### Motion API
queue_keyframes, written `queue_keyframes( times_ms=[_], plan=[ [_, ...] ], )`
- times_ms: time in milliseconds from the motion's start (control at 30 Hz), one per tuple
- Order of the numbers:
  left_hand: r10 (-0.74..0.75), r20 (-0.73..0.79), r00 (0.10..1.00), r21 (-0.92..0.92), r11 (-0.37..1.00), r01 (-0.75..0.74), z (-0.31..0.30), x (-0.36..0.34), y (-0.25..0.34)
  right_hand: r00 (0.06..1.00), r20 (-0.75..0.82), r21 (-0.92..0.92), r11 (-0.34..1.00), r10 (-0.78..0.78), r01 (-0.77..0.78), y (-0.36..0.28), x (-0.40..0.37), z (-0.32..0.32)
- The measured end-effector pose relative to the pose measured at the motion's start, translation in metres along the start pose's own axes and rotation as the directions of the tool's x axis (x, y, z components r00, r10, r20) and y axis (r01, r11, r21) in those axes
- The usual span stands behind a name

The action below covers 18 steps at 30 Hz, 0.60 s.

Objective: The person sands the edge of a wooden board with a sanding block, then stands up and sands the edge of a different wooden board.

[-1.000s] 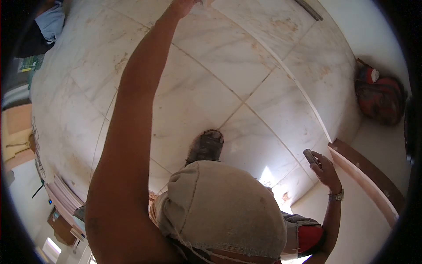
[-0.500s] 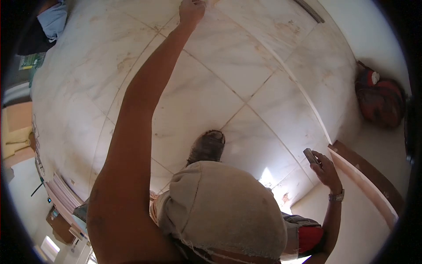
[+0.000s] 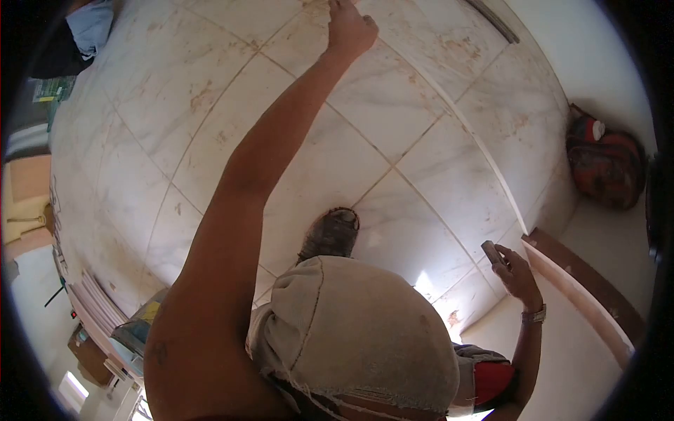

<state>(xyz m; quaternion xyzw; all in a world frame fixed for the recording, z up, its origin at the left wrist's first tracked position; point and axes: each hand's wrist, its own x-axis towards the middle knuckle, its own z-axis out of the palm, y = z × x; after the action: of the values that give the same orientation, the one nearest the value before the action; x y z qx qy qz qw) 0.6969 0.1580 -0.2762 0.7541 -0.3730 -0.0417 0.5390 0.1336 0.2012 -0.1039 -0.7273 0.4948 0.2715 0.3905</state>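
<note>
My left arm reaches across the tiled floor to the top edge of the view. There my left hand (image 3: 352,29) is closed, its fingertips partly cut off by the frame, beside the far end of a long pale strip (image 3: 484,151); I cannot tell what it pinches. At the lower right, my right hand (image 3: 518,275), with a metal watch on the wrist, grips a small grey-brown block (image 3: 493,254). It is held close to the end of a brown board (image 3: 576,274) with a pale pinkish edge.
My bent knee in beige cloth (image 3: 365,323) fills the lower middle, with a dark worn shoe (image 3: 331,234) beyond it. A red and dark backpack (image 3: 605,165) sits against the right wall. Cloth (image 3: 91,24) and stacked pale boards (image 3: 105,309) lie along the left.
My left hand has moved right and a little closer to me, its arm swinging with it. My right hand, still around the block, has shifted only slightly.
</note>
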Motion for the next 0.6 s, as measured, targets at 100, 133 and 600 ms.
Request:
queue_keyframes(
  times_ms=[100, 133, 600],
  plan=[
    [-0.049, -0.098, 0.994, 0.277, 0.958, 0.074, 0.017, -0.005, -0.011, 0.966, -0.107, -0.112, 0.968, -0.236, 0.224, 0.043, 0.01, 0.011],
    [-0.118, -0.017, 0.993, 0.357, 0.927, 0.116, 0.02, -0.007, -0.018, 0.97, -0.1, -0.088, 0.973, -0.222, 0.214, 0.039, 0.01, 0.01],
    [-0.127, -0.196, 0.972, 0.082, 0.986, 0.146, 0.012, 0.002, 0.032, 0.997, -0.03, 0.009, 0.997, -0.078, 0.078, 0.012, 0.005, 0.002]
  ],
)
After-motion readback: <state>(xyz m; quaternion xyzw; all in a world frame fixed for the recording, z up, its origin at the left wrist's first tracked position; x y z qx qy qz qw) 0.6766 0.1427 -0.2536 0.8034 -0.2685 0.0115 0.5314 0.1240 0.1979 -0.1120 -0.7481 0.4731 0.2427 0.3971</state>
